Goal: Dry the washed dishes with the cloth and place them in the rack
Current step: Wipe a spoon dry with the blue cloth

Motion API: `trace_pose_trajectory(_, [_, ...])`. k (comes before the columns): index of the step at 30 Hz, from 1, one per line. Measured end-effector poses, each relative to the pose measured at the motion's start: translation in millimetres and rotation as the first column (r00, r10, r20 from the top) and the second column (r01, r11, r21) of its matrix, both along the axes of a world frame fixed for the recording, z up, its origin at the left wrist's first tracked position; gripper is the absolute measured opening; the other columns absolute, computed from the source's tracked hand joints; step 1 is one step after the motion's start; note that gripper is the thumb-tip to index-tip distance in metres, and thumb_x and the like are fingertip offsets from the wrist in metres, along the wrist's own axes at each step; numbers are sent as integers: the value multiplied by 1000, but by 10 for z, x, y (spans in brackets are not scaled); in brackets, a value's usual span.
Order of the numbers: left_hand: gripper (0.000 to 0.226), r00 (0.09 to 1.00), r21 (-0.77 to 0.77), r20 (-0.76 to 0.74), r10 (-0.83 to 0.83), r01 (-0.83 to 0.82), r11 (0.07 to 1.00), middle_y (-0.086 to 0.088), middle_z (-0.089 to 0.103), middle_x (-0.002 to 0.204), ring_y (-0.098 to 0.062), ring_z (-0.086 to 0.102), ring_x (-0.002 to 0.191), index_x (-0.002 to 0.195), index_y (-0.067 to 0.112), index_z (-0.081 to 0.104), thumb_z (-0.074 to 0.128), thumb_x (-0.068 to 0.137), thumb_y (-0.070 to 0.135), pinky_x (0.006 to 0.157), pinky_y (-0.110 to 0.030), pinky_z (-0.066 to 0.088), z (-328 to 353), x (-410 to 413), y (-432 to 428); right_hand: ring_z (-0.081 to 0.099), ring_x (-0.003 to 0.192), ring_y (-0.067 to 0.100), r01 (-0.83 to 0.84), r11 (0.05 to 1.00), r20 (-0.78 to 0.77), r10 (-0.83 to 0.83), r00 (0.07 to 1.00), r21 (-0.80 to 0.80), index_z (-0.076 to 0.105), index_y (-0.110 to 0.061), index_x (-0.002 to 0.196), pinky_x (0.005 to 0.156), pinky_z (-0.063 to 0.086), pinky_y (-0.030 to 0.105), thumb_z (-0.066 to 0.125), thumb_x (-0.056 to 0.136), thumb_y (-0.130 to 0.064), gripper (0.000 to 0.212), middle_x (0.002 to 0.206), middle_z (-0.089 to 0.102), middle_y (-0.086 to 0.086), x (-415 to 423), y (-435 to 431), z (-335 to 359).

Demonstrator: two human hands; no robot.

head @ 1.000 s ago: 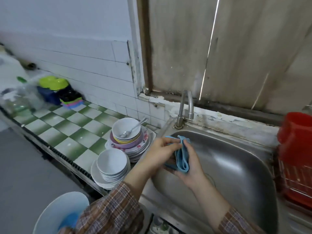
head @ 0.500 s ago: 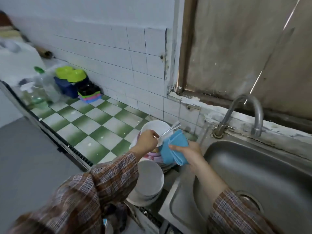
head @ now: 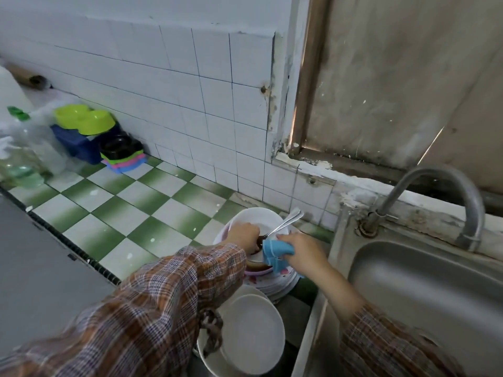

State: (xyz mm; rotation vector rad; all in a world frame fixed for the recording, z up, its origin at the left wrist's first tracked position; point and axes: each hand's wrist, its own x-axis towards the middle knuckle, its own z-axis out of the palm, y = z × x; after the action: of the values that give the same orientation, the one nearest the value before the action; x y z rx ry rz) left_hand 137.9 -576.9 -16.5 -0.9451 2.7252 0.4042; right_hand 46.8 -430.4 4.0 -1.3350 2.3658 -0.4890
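Just starting: fingers of my left hand (head: pixel 243 235) pinch the spoon (head: pixel 285 223) in the top bowl (head: pixel 255 216), my right hand (head: pixel 302 253) grips the cloth (head: pixel 276 253) beside it. The dishes (head: pixel 253 330) all look undried; no rack in sight.

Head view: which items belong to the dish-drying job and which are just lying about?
Job:
- blue cloth, held in right grip
- steel spoon, left grip on its bowl end
- white bowl on stacked patterned plates
- nearer stack of white bowls

Lying about:
- lime-green plastic double dish
- dark blue plastic tub
- clear plastic bottles
- curved steel tap, steel sink

Rack not in view.
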Motion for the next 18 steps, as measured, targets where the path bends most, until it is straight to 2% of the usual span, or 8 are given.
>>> trace_pose_trajectory(2, [27, 1000, -39, -20, -6, 5, 999, -12, 63, 118, -28, 57, 113, 113, 5, 61, 57, 93, 23, 93, -34, 41, -49, -41, -3, 52, 116, 28, -41, 999, -72, 42, 996, 12, 61, -31, 128, 90, 42, 31, 63, 88, -12, 45, 120, 60, 3, 2, -15, -81])
trace_pose_trajectory(4, [27, 999, -52, -50, 6, -8, 999, -11, 63, 117, -28, 56, 112, 113, 6, 60, 59, 92, 22, 93, -34, 41, -87, -57, -31, 47, 123, 30, -56, 997, -115, 61, 991, 44, 56, -37, 132, 103, 33, 36, 63, 86, -11, 52, 132, 56, 3, 18, -15, -130])
trace_pose_trajectory(7, [31, 995, -37, -95, 11, -15, 999, -14, 62, 118, -30, 55, 112, 114, 3, 59, 59, 92, 25, 91, -34, 40, -89, -56, -97, 41, 132, 33, -44, 998, -103, 49, 993, 48, 55, -39, 133, 108, 32, 38, 66, 85, -10, 57, 144, 48, 4, 28, -4, -171])
trace_pose_trajectory(9, [29, 992, -32, -126, 29, -33, 999, -15, 61, 119, -30, 54, 114, 113, 2, 59, 57, 93, 22, 91, -34, 40, -76, -35, -122, 42, 130, 33, -29, 999, -73, 31, 997, 24, 57, -37, 131, 107, 34, 37, 68, 82, -9, 56, 146, 46, 5, 39, 3, -182])
trace_pose_trajectory(12, [23, 978, 4, -197, 69, -70, 998, -17, 60, 117, -33, 54, 113, 110, 1, 58, 54, 95, 17, 90, -35, 40, -66, 17, -131, 49, 123, 29, -6, 1000, -31, 5, 999, -21, 61, -30, 128, 102, 39, 33, 67, 82, -5, 52, 139, 54, 6, 55, 39, -190])
trace_pose_trajectory(14, [19, 959, 35, -263, 103, -97, 995, -18, 63, 110, -33, 56, 106, 103, 2, 59, 54, 96, 18, 82, -34, 40, -26, 37, -108, 57, 114, 24, 27, 995, 49, -22, 999, -98, 64, -23, 125, 90, 46, 25, 64, 84, -1, 47, 127, 63, 6, 65, 77, -165])
trace_pose_trajectory(16, [11, 924, 97, -334, 185, -162, 982, -18, 66, 101, -33, 60, 97, 93, 4, 61, 55, 95, 13, 73, -31, 40, 34, 41, -82, 60, 96, 15, 127, 974, 230, -82, 970, -185, 67, -21, 120, 66, 46, 7, 63, 87, 2, 40, 107, 66, 1, 66, 116, -127])
trace_pose_trajectory(18, [8, 852, 222, -412, 323, -250, 942, -18, 68, 93, -30, 62, 87, 89, 4, 65, 58, 92, 7, 68, -28, 41, 90, 35, -52, 59, 90, 16, 259, 935, 402, -146, 904, -242, 68, -21, 106, 60, 41, 5, 68, 85, 0, 29, 93, 64, 0, 62, 155, -96])
